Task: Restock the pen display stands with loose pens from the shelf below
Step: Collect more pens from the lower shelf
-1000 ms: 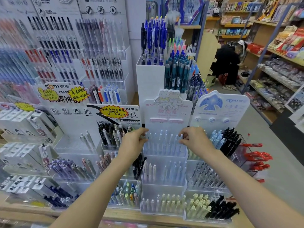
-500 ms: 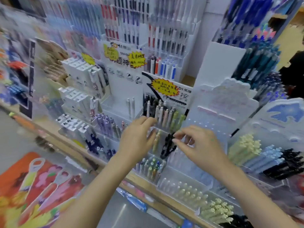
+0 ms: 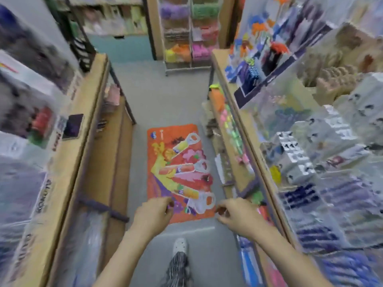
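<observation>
The view is blurred and now faces down the shop aisle. My left hand (image 3: 154, 214) and my right hand (image 3: 236, 214) hang in the air over the floor, fingers loosely curled, holding nothing. The pen display stands (image 3: 323, 183) are a blur along the right edge, on the upper wooden shelf (image 3: 263, 168). Below it the lower shelf (image 3: 230, 162) carries small coloured items; no single pen can be made out there.
An orange floor mat (image 3: 178, 172) with bright pictures lies in the grey aisle ahead. A wooden shelf unit (image 3: 87, 141) lines the left side. A wire rack of coloured goods (image 3: 186, 34) stands at the far end. My foot in a white shoe (image 3: 180, 245) shows below.
The view swung left from the pen stands to the aisle. Both hands came off the clear stand and now hang in the air over the floor.
</observation>
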Available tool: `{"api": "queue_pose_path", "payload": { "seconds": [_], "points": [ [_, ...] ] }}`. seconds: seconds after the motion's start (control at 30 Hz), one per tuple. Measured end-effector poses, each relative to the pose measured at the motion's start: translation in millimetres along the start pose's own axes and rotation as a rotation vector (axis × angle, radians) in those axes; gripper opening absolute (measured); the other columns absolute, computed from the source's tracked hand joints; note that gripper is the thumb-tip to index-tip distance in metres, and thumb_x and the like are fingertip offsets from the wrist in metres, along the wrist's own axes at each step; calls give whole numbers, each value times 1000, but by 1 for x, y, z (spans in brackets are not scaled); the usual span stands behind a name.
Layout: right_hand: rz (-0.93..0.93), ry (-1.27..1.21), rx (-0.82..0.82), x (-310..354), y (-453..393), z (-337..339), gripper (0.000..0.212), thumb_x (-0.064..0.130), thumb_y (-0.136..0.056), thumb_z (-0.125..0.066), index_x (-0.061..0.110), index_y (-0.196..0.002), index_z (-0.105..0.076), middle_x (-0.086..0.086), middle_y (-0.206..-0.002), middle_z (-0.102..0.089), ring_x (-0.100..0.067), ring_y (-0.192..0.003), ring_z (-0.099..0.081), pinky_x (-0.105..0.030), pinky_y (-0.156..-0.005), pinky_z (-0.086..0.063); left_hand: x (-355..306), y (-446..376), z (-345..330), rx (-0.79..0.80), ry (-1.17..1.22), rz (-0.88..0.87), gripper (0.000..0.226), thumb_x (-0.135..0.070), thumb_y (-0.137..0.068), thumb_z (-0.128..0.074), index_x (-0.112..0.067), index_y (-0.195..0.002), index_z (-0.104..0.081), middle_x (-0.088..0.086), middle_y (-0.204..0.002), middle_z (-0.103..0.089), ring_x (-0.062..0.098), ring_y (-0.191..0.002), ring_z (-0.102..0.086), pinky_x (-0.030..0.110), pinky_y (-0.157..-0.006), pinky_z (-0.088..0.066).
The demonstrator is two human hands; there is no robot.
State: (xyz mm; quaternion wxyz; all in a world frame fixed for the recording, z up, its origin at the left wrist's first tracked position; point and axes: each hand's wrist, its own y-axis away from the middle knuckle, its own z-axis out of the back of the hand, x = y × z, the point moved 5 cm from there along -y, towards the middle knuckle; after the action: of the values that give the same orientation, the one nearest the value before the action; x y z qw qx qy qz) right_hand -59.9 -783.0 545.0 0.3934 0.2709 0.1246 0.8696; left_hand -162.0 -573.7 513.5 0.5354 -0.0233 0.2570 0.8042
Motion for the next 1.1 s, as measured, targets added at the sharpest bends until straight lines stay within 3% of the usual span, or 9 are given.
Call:
{"api": "queue_pose_path", "payload": {
  "seconds": [0.2, 0.3, 0.47, 0.73, 0.83, 0.93, 1.1],
  "points": [
    [63, 42, 161, 32, -126, 13, 23, 40, -91, -57, 30, -107, -70, 11, -98, -71, -8, -91, -66, -25, -75, -47, 98, -70, 43, -40, 50, 206, 26, -28, -95, -47, -32, -115, -64, -4, -118, -68, 24, -114, -62, 34, -85, -50],
    [52, 50, 182, 25, -182, 39, 19, 41, -92, -58, 29, -102, -70, 15, -88, -67, -7, -87, -64, -26, -73, -48, 114, -122, 74, -69, 79, 218, 24, -27, -95, -50, -28, -115, -63, -5, -112, -70, 23, -110, -64, 35, -83, -52],
    [85, 123, 232, 12, -295, 85, 22, 39, -90, -59, 26, -103, -71, 9, -93, -71, -9, -88, -64, -29, -77, -52, 137, -210, 110, -164, 184, 302, 28, -27, -97, -45, -31, -119, -61, -9, -106, -72, 20, -107, -65, 35, -81, -53],
    [467, 349, 347, 95, -526, 156, 27, 34, -86, -48, 16, -96, -65, -5, -91, -71, -27, -88, -66, -38, -71, -52, 179, -302, 120, -227, 426, 631, 31, -35, -97, -49, -31, -126, -56, -2, -105, -71, 27, -105, -66, 40, -83, -53],
    [626, 421, 396, 144, -585, 164, 23, 31, -91, -53, 24, -108, -67, -1, -105, -72, -24, -101, -65, -33, -79, -50, 195, -323, 122, -235, 480, 743, 35, -35, -97, -54, -29, -131, -54, -4, -109, -71, 25, -110, -65, 38, -86, -51],
    [734, 460, 480, 181, -634, 155, 26, 28, -89, -54, 26, -111, -68, 4, -107, -72, -19, -103, -65, -29, -82, -48, 220, -350, 117, -250, 544, 881, 36, -36, -96, -56, -29, -131, -53, -4, -113, -69, 24, -112, -64, 38, -88, -51],
    [847, 604, 606, 217, -729, 150, 22, 30, -92, -53, 24, -109, -66, 2, -104, -71, -19, -98, -64, -27, -69, -41, 275, -431, 125, -331, 739, 993, 34, -23, -97, -56, -21, -131, -56, 3, -114, -70, 25, -114, -63, 33, -89, -46]
  ]
}}
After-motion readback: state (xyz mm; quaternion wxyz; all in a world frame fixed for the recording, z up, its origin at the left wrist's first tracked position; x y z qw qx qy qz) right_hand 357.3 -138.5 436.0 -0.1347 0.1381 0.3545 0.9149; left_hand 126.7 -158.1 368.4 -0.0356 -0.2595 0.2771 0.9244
